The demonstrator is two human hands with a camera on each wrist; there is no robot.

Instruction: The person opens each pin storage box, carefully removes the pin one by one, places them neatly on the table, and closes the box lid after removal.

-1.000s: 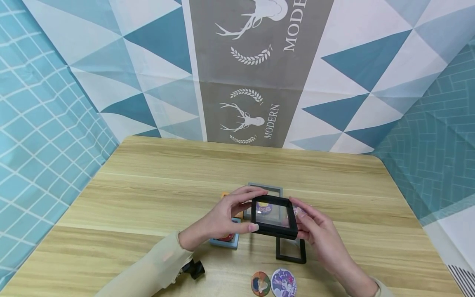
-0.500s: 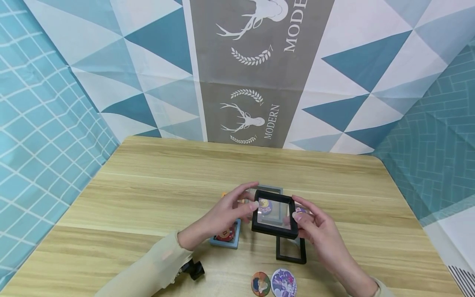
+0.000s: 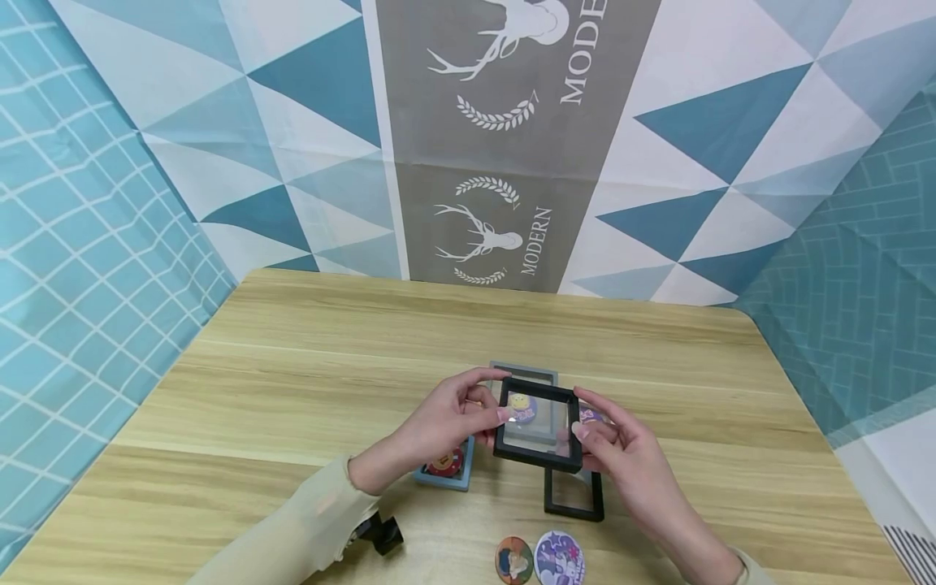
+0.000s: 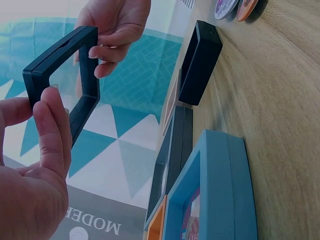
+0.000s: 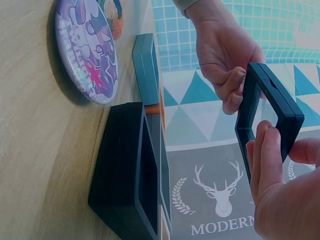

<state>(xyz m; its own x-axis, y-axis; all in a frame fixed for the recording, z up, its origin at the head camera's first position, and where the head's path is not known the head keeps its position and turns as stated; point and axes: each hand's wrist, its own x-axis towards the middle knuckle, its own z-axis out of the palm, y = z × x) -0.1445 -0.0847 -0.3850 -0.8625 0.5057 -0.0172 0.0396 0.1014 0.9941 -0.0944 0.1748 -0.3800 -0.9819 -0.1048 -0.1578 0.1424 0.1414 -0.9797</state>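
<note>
gripping a black frame (image 3: 537,459) between hands (image 3: 449,418) (image 3: 627,459), red disc (image 3: 446,463) inside blue frame (image 3: 442,482)

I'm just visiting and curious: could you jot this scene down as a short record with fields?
Held object: black square frame with a clear pane, raised above the pale wood-grain table
Left hand: holds the frame's left side
Right hand: holds its right side
Frames on table: second black frame, grey rectangular frame, light blue frame with a red round piece inside
Nearest the person: round orange-and-green badge beside round purple badge
</note>
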